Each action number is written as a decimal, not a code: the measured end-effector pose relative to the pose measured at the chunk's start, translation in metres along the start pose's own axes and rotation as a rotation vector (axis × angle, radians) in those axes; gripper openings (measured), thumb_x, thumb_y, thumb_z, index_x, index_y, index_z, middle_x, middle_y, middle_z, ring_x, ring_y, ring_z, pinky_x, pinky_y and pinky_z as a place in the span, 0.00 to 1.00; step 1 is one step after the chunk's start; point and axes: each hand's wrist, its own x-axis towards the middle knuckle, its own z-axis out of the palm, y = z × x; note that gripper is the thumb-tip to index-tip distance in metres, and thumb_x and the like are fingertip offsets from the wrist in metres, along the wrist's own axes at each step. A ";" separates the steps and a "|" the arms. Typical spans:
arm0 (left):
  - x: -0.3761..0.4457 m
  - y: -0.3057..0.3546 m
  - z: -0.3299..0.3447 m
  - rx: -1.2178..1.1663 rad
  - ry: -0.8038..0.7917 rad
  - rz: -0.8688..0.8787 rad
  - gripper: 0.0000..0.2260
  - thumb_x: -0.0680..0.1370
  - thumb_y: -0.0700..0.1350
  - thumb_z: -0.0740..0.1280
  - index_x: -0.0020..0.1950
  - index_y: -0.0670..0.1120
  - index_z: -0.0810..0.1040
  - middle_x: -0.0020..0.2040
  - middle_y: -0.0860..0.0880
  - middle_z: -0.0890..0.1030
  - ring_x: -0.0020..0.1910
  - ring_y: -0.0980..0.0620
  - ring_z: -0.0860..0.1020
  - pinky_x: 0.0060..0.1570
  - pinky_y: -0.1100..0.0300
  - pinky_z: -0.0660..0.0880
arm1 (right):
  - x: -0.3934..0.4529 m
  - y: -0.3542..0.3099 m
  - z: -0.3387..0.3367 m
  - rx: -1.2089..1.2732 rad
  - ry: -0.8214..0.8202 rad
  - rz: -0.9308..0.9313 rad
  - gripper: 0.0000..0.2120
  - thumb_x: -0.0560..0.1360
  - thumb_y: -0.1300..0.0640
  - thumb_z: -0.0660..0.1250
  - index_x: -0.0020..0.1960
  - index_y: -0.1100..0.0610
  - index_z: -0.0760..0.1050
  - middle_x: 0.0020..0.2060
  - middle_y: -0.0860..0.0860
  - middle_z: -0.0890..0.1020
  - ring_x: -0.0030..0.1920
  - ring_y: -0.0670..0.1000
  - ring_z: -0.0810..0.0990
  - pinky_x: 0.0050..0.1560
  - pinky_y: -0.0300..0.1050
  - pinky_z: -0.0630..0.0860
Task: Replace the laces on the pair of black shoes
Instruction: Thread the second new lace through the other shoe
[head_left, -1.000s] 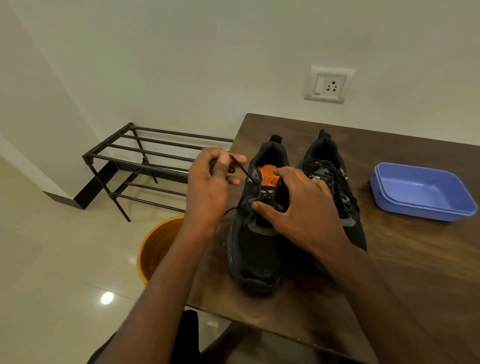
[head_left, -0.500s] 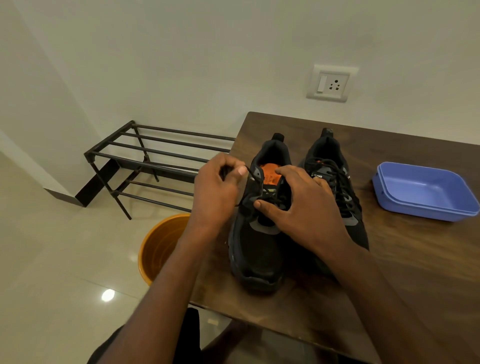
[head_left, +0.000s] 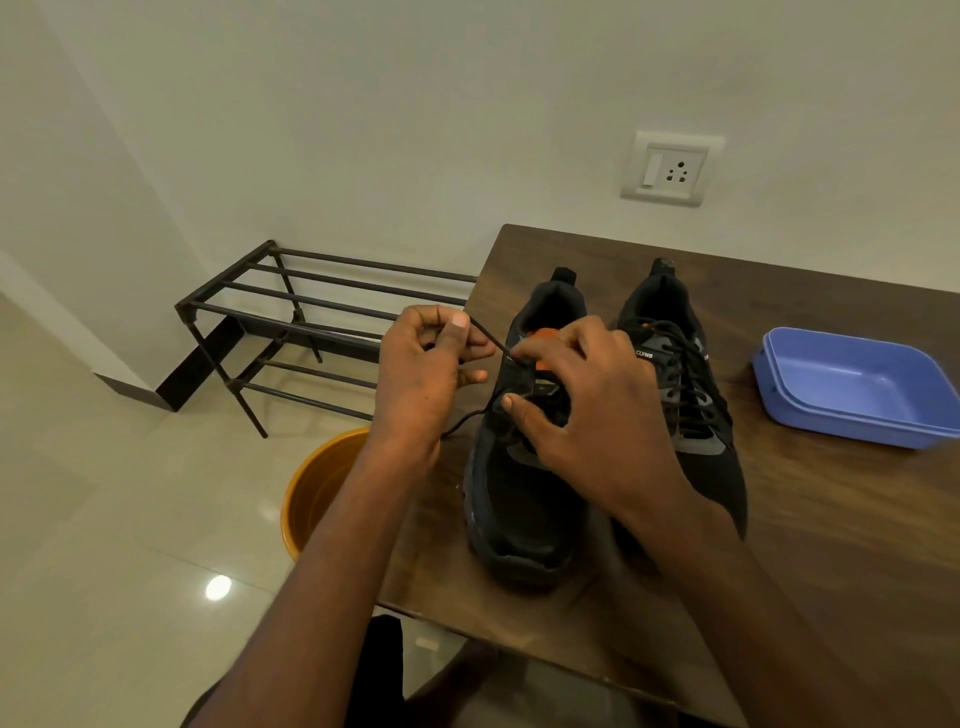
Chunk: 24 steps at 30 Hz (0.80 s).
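Two black shoes stand side by side on the wooden table (head_left: 831, 545), toes toward me. The left shoe (head_left: 519, 499) has an orange tongue and a black lace (head_left: 491, 340) partly threaded. My left hand (head_left: 426, 379) pinches that lace just left of the shoe's upper eyelets, pulling it taut; a loose part of the lace trails below the hand. My right hand (head_left: 587, 415) rests over the left shoe's eyelet area, thumb pressing near the lace. The right shoe (head_left: 691, 395) is fully laced in black.
A blue plastic tub (head_left: 857, 384) sits on the table at the right. An orange bucket (head_left: 317, 488) stands on the floor by the table's left edge. A black metal shoe rack (head_left: 291, 317) is against the wall, below a wall socket (head_left: 670, 169).
My left hand closed in toward the shoe, then drew back left, pulling the lace taut from the eyelet. My right hand has stayed on the left shoe.
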 end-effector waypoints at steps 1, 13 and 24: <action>0.001 -0.001 -0.001 0.052 0.022 0.017 0.09 0.86 0.43 0.63 0.61 0.40 0.77 0.51 0.41 0.85 0.51 0.48 0.86 0.42 0.61 0.82 | 0.000 -0.007 0.001 -0.055 -0.050 -0.010 0.23 0.77 0.38 0.67 0.69 0.42 0.73 0.59 0.48 0.71 0.61 0.49 0.69 0.58 0.50 0.68; 0.004 -0.014 -0.007 0.507 0.083 -0.014 0.04 0.83 0.45 0.68 0.55 0.46 0.80 0.48 0.49 0.82 0.49 0.53 0.81 0.45 0.62 0.75 | 0.000 -0.031 0.005 0.023 -0.021 0.210 0.14 0.77 0.51 0.72 0.61 0.44 0.73 0.49 0.43 0.78 0.54 0.49 0.77 0.58 0.53 0.71; -0.001 -0.010 -0.013 0.817 0.057 0.045 0.02 0.81 0.44 0.69 0.51 0.48 0.81 0.45 0.51 0.82 0.43 0.56 0.79 0.39 0.64 0.71 | -0.002 -0.015 -0.022 -0.101 -0.045 0.336 0.08 0.77 0.51 0.69 0.54 0.53 0.77 0.51 0.51 0.74 0.50 0.51 0.75 0.56 0.52 0.78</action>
